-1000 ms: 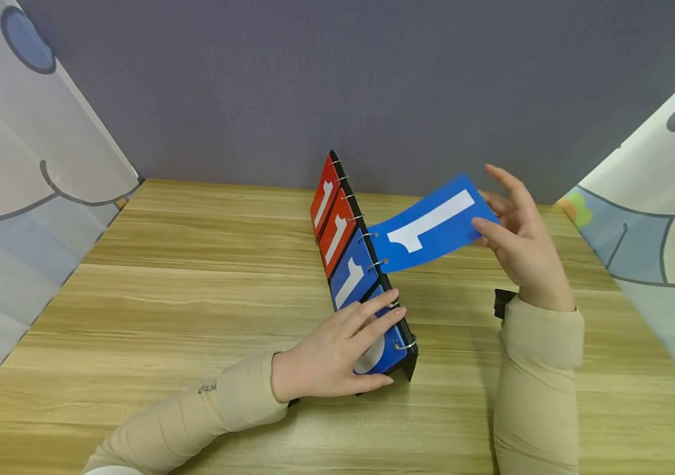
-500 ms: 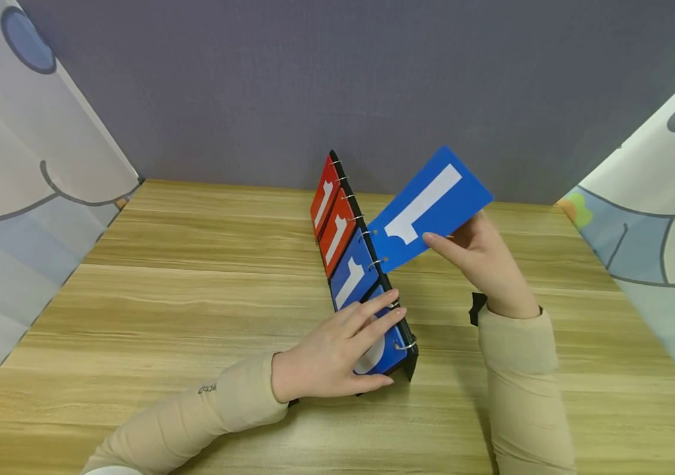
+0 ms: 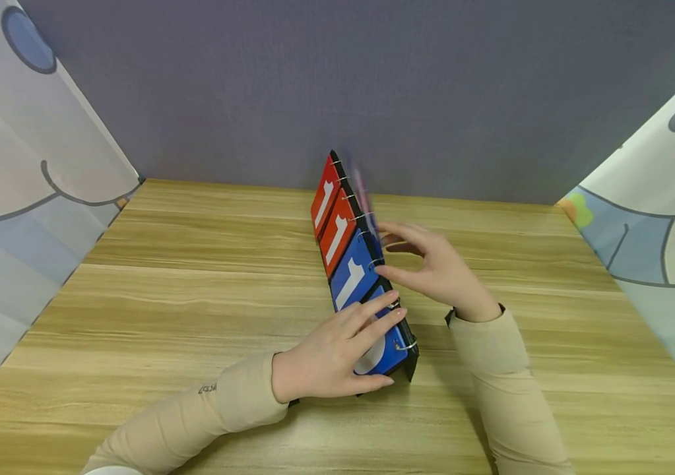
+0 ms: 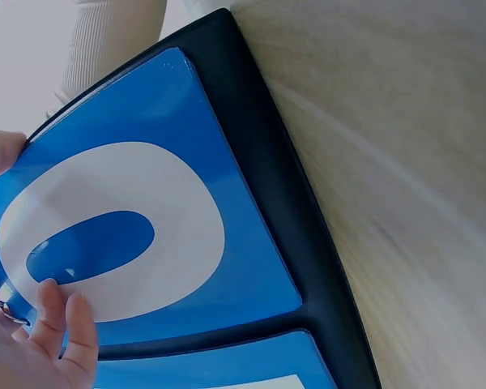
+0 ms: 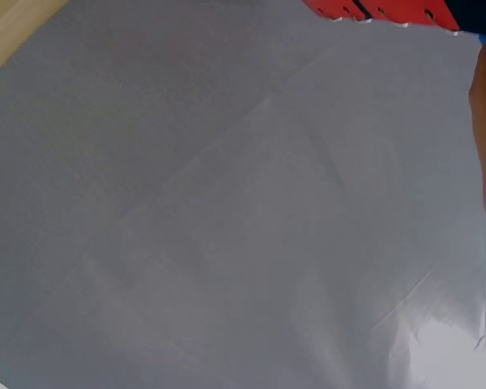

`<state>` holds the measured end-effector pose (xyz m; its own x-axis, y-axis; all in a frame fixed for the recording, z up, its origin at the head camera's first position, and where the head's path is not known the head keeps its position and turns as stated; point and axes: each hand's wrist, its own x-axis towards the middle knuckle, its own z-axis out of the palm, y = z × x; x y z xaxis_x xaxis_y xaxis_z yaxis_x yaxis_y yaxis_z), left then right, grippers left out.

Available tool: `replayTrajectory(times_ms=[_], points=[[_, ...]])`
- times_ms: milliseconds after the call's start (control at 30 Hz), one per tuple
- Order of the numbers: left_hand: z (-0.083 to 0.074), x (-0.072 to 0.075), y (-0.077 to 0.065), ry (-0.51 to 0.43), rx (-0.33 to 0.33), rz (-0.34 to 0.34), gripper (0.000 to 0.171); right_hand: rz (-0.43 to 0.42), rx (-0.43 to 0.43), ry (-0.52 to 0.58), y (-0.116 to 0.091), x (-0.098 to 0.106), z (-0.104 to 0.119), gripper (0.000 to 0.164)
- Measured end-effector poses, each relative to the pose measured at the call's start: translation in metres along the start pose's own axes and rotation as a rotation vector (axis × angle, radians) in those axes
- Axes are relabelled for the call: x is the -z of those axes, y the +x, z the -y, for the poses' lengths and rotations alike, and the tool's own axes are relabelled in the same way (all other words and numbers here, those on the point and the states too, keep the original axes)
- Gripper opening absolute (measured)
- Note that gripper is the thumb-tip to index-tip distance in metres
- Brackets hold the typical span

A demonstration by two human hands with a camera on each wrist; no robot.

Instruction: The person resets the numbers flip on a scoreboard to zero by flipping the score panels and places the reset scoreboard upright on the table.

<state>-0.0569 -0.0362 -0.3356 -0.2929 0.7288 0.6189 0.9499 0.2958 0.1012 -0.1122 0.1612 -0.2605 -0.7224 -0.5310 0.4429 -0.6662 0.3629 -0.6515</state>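
Note:
A black tent-shaped flip scoreboard (image 3: 412, 363) stands on the table, its number cards hung on metal rings. Two red cards reading 1 sit at the far end, then a blue 1 card (image 3: 361, 254). On the nearest blue card (image 4: 186, 275), which reads 0, my left hand (image 3: 334, 349) rests with fingers spread, thumb at the board's near end. A flipping card (image 3: 367, 198), blurred and seen edge-on, stands up behind the top edge. My right hand (image 3: 435, 267) has its fingers against that card's back side and its thumb near a ring.
The scoreboard stands on a wood-grain table (image 3: 194, 284). A grey panel (image 3: 224, 99) rises behind the table, with cartoon-printed sheets (image 3: 670, 231) on both sides. The right wrist view shows mostly grey surface and the red cards (image 5: 421, 11) at its top edge.
My right hand has moved left toward the scoreboard. The loose blue 1 card, stretched out to the right before, has swung up toward the top edge. My left hand stays in place.

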Motion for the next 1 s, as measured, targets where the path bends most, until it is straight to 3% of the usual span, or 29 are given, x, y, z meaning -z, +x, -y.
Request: replayTrajectory(times_ms=[133,233,567,767,1000], points=[[-0.0003,0.0006,-0.0001,-0.007,0.003,0.012,0.086,0.016,0.082,-0.063,0.0008,-0.0043,-0.0039,0.036],[-0.0006,0.0012,-0.0002,-0.016,0.011,0.025,0.086,0.020,0.089,-0.081,0.0006,-0.0049,-0.0049,0.029],[-0.0007,0.0014,-0.0005,-0.018,0.019,0.040,0.086,0.073,0.064,-0.083,0.0012,-0.0027,-0.0056,0.026],[-0.0003,-0.0001,-0.0004,-0.004,0.013,0.011,0.085,0.146,0.053,-0.093,0.0018,-0.0010,-0.0050,0.025],[-0.0002,-0.0001,-0.0004,0.002,0.004,0.004,0.085,0.174,0.059,-0.104,0.0015,-0.0006,-0.0049,0.024]])
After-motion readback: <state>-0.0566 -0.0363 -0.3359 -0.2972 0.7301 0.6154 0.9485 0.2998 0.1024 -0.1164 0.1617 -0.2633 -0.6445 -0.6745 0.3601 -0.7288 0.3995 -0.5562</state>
